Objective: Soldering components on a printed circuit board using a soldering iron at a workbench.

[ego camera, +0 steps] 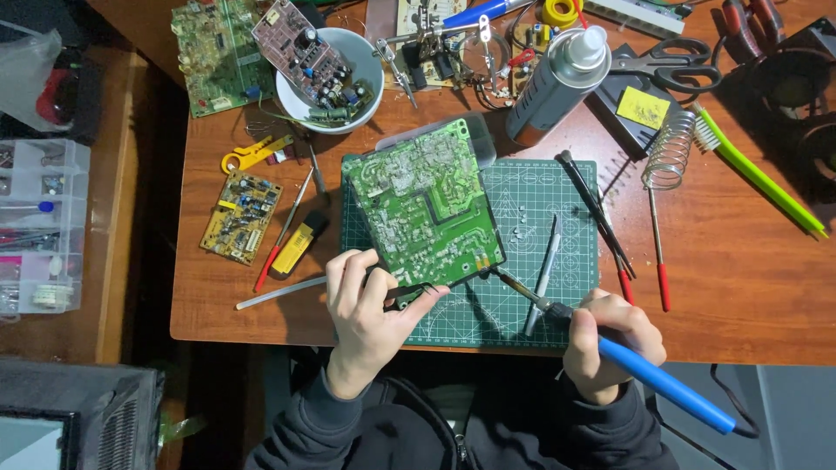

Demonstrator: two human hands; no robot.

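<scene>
A green circuit board [425, 204] lies solder side up on a green cutting mat [540, 204] at the middle of the wooden table. My left hand [370, 305] pinches black tweezers [407, 291] at the board's near edge. My right hand [610, 344] holds a blue-handled soldering iron [649, 372]. The iron's tip [498, 272] touches the board's near right corner.
A white bowl [370, 100] with a small board in it, a spray can [557, 83], scissors [666, 63] and a coiled iron stand [669, 150] sit at the back. A yellow board [241, 218], red-handled tools and a parts box [39, 226] lie left. Table edge is near.
</scene>
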